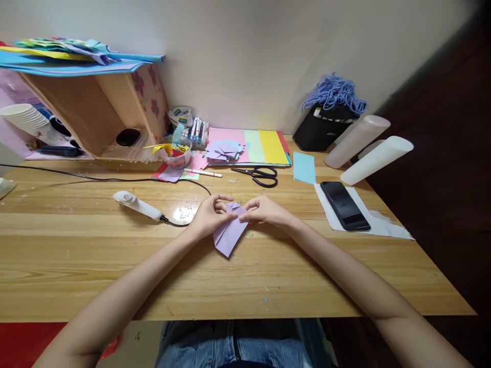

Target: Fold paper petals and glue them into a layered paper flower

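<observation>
While both hands work at the middle of the wooden table (184, 286), one piece of folded lilac paper (230, 237) sits between them, its pointed end toward the near edge. The left hand (210, 217) pinches its left side between thumb and fingers; the right hand (264, 210) has its thumb and fingers closed on the far right side.

Pale lettering marks the black holder (316, 134) at the far right, too small to read surely; blue yarn (333, 94) heaps above it. The tape roll (181, 116) at the far left of centre bears a green-and-blue label, also illegible.

Counted out: one pair of black-handled scissors (256, 174) lies just beyond the hands, and one white corded tool (138, 204) lies to their left. To the right are one black phone (345, 205) on white paper (385, 225) and one light blue piece of paper (304, 167). Two pale cylinders (378, 159) lean beyond the phone, with part of another pale shape between. One nested stack of white cups (28, 122) stands at the far left.
</observation>
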A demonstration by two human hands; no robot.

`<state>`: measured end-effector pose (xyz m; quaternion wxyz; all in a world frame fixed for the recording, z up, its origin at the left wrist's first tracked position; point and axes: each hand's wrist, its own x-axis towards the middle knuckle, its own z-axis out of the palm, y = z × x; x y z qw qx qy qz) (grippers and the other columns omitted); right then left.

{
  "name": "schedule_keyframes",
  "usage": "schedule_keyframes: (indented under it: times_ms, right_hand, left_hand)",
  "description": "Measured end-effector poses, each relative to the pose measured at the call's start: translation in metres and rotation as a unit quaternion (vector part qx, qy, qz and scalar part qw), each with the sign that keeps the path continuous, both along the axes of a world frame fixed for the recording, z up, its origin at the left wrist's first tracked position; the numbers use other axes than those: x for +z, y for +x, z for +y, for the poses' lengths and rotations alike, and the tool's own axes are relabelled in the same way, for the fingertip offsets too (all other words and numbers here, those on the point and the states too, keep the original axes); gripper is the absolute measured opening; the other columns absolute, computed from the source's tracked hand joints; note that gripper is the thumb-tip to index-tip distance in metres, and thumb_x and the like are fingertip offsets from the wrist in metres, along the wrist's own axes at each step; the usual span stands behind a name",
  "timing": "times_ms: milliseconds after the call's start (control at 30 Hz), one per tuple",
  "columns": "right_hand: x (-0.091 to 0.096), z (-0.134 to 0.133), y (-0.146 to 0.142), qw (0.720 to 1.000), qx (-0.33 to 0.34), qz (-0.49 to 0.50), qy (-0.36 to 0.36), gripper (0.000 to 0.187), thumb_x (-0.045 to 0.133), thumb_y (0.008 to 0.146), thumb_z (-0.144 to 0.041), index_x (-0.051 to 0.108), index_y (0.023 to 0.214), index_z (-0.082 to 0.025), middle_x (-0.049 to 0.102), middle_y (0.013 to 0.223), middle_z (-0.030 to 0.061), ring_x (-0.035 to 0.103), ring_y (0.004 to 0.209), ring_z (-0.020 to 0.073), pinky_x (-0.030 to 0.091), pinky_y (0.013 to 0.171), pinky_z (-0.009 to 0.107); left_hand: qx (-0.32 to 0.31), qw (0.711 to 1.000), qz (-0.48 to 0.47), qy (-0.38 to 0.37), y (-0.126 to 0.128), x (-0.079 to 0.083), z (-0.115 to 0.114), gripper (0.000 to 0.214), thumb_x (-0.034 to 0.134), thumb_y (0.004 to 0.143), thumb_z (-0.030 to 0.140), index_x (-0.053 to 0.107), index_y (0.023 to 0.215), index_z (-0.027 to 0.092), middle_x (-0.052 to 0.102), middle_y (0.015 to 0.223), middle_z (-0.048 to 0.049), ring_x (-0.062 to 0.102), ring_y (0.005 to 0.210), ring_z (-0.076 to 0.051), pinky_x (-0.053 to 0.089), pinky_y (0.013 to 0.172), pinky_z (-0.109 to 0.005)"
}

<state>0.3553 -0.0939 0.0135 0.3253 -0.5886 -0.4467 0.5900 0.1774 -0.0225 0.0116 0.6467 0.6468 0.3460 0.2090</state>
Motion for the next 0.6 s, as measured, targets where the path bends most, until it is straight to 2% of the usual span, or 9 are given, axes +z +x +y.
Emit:
schedule_keyframes:
  times_ms: [100,200,367,433,600]
  right_hand:
    - [0.001,0.0,0.001,0.998,0.037,0.05,-0.006,0.036,0.068,0.063,-0.041,0.067,0.081,-0.01,0.065,0.073,0.0069,0.059,0.064,0.0126,0.046,0.063,0.025]
    - [-0.001,0.0,-0.001,0.997,0.043,0.071,0.001,0.043,0.059,0.07,-0.049,0.065,0.081,-0.008,0.064,0.075,0.0089,0.059,0.064,0.0135,0.046,0.064,0.027]
    - [-0.005,0.001,-0.008,0.996,-0.011,0.003,0.089,0.036,0.058,0.072,-0.046,0.063,0.071,-0.01,0.056,0.06,0.0003,0.047,0.052,0.0079,0.036,0.05,0.02]
    - [-0.006,0.001,-0.011,0.992,-0.036,-0.02,0.12,0.032,0.06,0.071,-0.042,0.065,0.073,-0.011,0.057,0.061,0.0007,0.047,0.055,0.0086,0.034,0.051,0.021]
    - [-0.005,-0.003,-0.018,0.986,-0.074,-0.046,0.144,0.028,0.06,0.069,-0.038,0.066,0.071,-0.011,0.061,0.066,0.0041,0.051,0.059,0.0122,0.038,0.055,0.024]
  left_hand:
    - [0.004,1.0,0.001,-0.002,-0.001,0.001,0.002,0.047,0.072,0.058,0.025,0.05,0.097,0.013,0.054,0.059,0.0046,0.055,0.053,-0.009,0.043,0.049,-0.018]
    - [-0.002,1.0,0.008,-0.003,-0.002,0.002,0.004,0.045,0.072,0.058,0.024,0.05,0.095,0.013,0.053,0.058,0.0051,0.055,0.053,-0.009,0.043,0.049,-0.018]
    - [-0.021,1.0,-0.004,-0.007,-0.001,0.002,0.003,0.046,0.073,0.057,0.023,0.048,0.095,0.014,0.053,0.06,0.0054,0.054,0.053,-0.008,0.043,0.05,-0.019]
    - [-0.024,1.0,-0.007,-0.009,-0.002,0.002,0.003,0.047,0.073,0.057,0.024,0.048,0.096,0.015,0.052,0.06,0.0058,0.053,0.052,-0.008,0.043,0.05,-0.019]
    - [-0.032,0.999,-0.004,-0.005,-0.002,0.003,0.002,0.047,0.072,0.057,0.024,0.048,0.097,0.015,0.051,0.058,0.0062,0.052,0.052,-0.008,0.043,0.05,-0.019]
